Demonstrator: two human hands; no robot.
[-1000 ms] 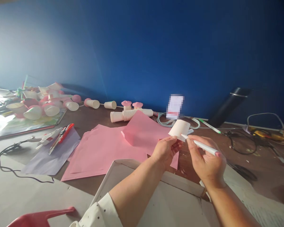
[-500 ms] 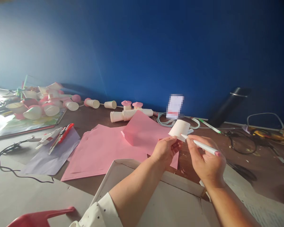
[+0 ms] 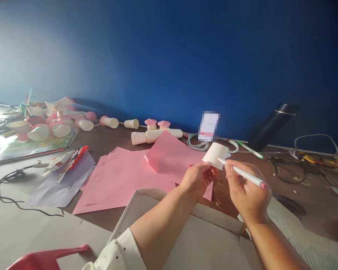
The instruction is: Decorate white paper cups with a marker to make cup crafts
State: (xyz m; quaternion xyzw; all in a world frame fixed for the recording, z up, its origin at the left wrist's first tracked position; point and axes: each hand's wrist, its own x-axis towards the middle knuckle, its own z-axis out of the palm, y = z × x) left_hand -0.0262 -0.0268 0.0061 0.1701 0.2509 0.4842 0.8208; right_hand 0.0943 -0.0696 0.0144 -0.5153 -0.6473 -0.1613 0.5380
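A white paper cup is held upside down and slightly tilted, its rim gripped from below by my left hand. Closed around a white marker with a pink end, my right hand keeps the pen's tip against or very close to the cup's side; I cannot tell whether it touches. Pink paper sheets lie to the left of the hands, one curled up. Behind them rests a stack of nested paper cups. Two small cups with pink tops stand by the wall.
At left, a glue gun and a red box cutter lie on purple paper. Farther back is a pile of pink and white cups. A dark bottle, a green-capped marker and cables are at right.
The cup has shifted slightly to the right, and my right hand with the marker has moved a little right and down. Both hands keep their hold.
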